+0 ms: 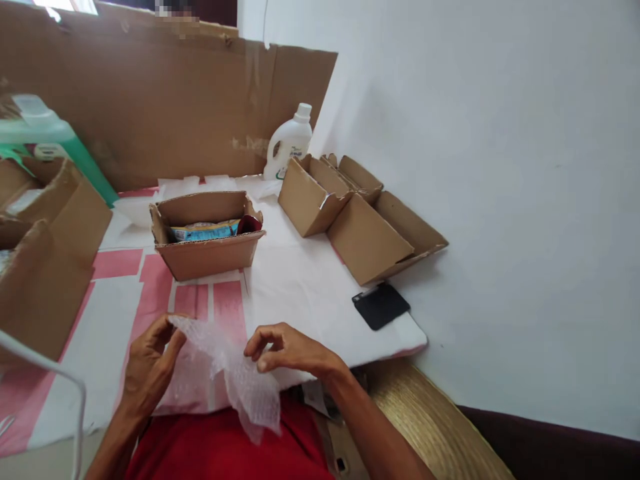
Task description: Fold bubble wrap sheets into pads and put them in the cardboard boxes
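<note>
Left hand [151, 365] pinches a corner of the clear bubble wrap [253, 395]; the right hand [291, 349] is half-curled at its other side, whether gripping it I cannot tell. The crumpled wrap hangs at the near edge of the table [295, 287], before an open cardboard box [210, 259] holding a blue packet [209, 231].

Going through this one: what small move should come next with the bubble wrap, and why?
Probably the right hand should pinch the loose lower part of the bubble wrap and draw it straight: the left hand holds the upper end, the rest hangs crumpled, and the right hand, curled close by, shows no clear grip.
</note>
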`<state>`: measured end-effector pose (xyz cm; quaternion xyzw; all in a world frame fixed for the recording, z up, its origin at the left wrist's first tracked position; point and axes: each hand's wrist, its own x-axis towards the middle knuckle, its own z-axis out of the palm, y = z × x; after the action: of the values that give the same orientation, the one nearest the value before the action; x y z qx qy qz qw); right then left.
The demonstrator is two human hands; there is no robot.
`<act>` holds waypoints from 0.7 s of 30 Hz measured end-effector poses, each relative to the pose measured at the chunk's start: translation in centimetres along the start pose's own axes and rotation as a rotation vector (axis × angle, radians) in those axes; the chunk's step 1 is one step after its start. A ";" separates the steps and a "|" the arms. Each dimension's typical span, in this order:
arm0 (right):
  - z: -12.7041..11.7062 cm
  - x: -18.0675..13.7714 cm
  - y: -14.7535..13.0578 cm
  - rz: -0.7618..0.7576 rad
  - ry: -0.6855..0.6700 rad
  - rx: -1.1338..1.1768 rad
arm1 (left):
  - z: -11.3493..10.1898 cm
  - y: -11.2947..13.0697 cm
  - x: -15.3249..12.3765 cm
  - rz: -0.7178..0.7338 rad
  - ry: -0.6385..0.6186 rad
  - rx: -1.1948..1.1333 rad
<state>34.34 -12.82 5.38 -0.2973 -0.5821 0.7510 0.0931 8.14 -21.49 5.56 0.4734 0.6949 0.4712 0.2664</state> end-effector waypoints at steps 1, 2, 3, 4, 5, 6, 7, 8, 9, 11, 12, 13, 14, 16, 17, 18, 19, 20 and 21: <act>0.1 -0.3 0.1 0.029 0.001 -0.090 | -0.3 0.2 -0.2 -0.008 0.017 0.006; 0.5 -0.4 0.3 0.052 0.002 -0.163 | -0.6 0.5 -0.4 -0.008 0.039 0.025; 1.0 -0.5 0.5 0.063 0.002 -0.218 | -0.8 0.8 -0.6 -0.002 0.061 0.055; 1.7 -0.6 0.7 0.059 0.006 -0.259 | -1.1 1.1 -0.9 0.008 0.081 0.090; 2.4 -0.6 0.9 0.041 0.017 -0.296 | -1.4 1.4 -1.1 0.021 0.102 0.125; 3.2 -0.5 1.1 0.015 0.034 -0.330 | -1.6 1.8 -1.3 0.035 0.117 0.151; 4.0 -0.4 1.3 -0.016 0.060 -0.355 | -2.0 2.1 -1.5 0.048 0.126 0.167; 4.7 -0.3 1.5 -0.052 0.099 -0.369 | -2.3 2.4 -1.6 0.058 0.132 0.172; 5.2 -0.2 1.6 -0.093 0.143 -0.363 | -2.6 2.6 -1.7 0.058 0.134 0.167; 5.5 0.0 1.8 -0.170 0.223 -0.289 | -3.3 2.9 -1.7 0.028 0.149 0.139; 5.3 0.0 1.8 -0.195 0.264 -0.230 | -3.6 2.9 -1.7 0.004 0.159 0.123; 4.9 0.0 1.7 -0.205 0.306 -0.172 | -3.8 2.9 -1.6 -0.020 0.168 0.110; 4.2 -0.1 1.5 -0.200 0.345 -0.124 | -3.9 2.9 -1.5 -0.042 0.170 0.101; 2.5 -0.3 0.8 -0.185 0.417 -0.079 | -3.7 2.4 -1.2 -0.068 0.148 0.088; 1.5 -0.3 0.4 -0.192 0.452 -0.077 | -3.4 2.1 -1.1 -0.074 0.127 0.079; 0.5 -0.2 0.0 -0.205 0.479 -0.080 | -2.9 1.6 -0.9 -0.076 0.104 0.070; -0.4 0.1 -0.3 -0.215 0.495 -0.084 | -2.4 0.9 -0.6 -0.071 0.083 0.072; -1.2 0.4 -0.4 -0.219 0.501 -0.087 | -1.8 0.2 -0.4 -0.064 0.063 0.084; -2.0 0.9 -0.4 -0.215 0.502 -0.098 | -1.2 -0.6 -0.1 -0.056 0.046 0.106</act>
<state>34.69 -10.62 5.17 -0.4149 -0.6048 0.6103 0.2993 7.01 -22.16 5.48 0.4564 0.7377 0.4369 0.2378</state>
